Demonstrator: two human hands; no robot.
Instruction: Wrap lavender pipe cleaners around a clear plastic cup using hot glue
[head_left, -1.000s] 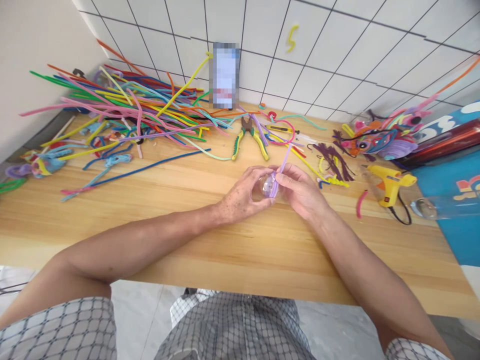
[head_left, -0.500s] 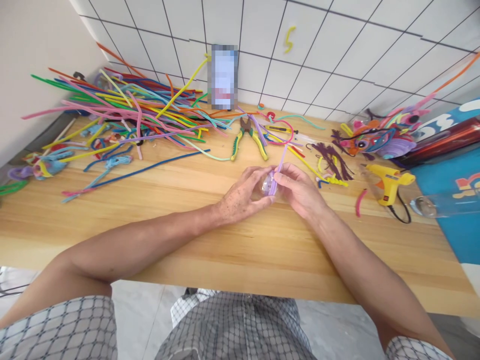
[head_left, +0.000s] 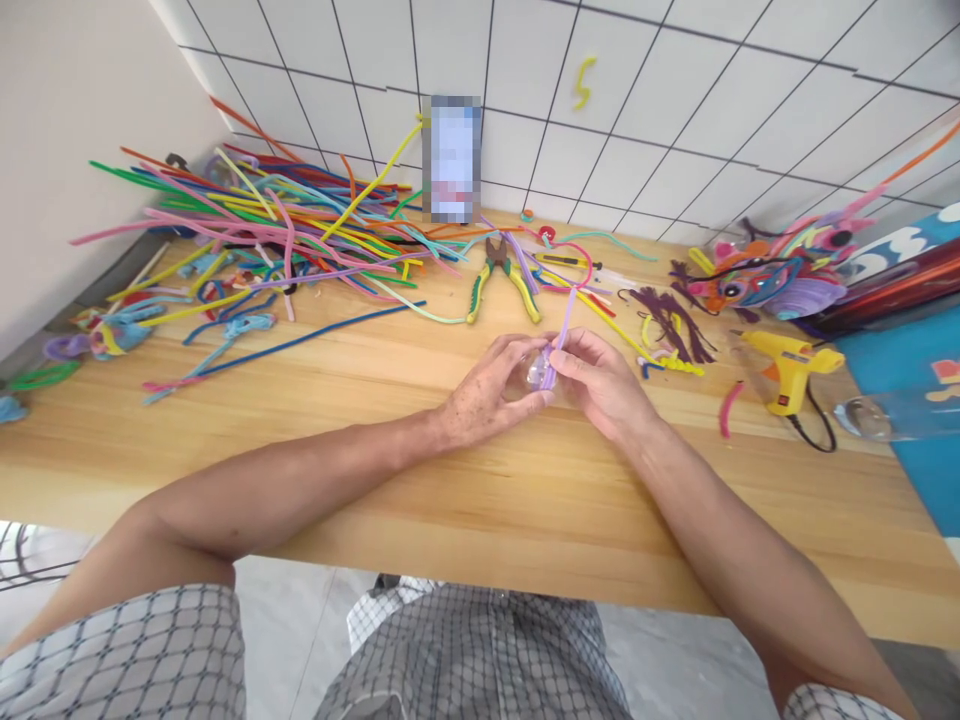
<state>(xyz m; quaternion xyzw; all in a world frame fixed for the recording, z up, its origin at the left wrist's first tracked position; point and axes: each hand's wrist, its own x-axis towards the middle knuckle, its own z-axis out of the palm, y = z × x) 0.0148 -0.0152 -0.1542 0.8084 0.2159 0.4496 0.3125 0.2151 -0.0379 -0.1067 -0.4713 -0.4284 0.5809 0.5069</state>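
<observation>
Low over the wooden table, my left hand (head_left: pixel 491 392) is closed around a small clear, rounded piece (head_left: pixel 537 372) that looks like plastic. A purple pipe cleaner (head_left: pixel 568 315) is wrapped along the right side of this piece, its free end sticking up past my fingers. My right hand (head_left: pixel 602 380) pinches the pipe cleaner between thumb and fingers, close against the clear piece. Fingers hide part of the wrapping. Just beyond my hands lie pliers (head_left: pixel 501 282) with yellow-green handles, jaws pointing away from me.
A big heap of coloured pipe cleaners (head_left: pixel 300 215) covers the back left. A phone (head_left: pixel 452 160) leans on the tiled wall. To the right are a yellow glue gun (head_left: pixel 787 370), a colourful pipe-cleaner figure (head_left: pixel 780 275) and purple scraps (head_left: pixel 667 320). A yellow cutter (head_left: pixel 562 260) lies behind.
The view has shifted slightly, so the table things appear a little further right. Both hands keep their hold on the clear piece and the purple pipe cleaner, with hardly any movement.
</observation>
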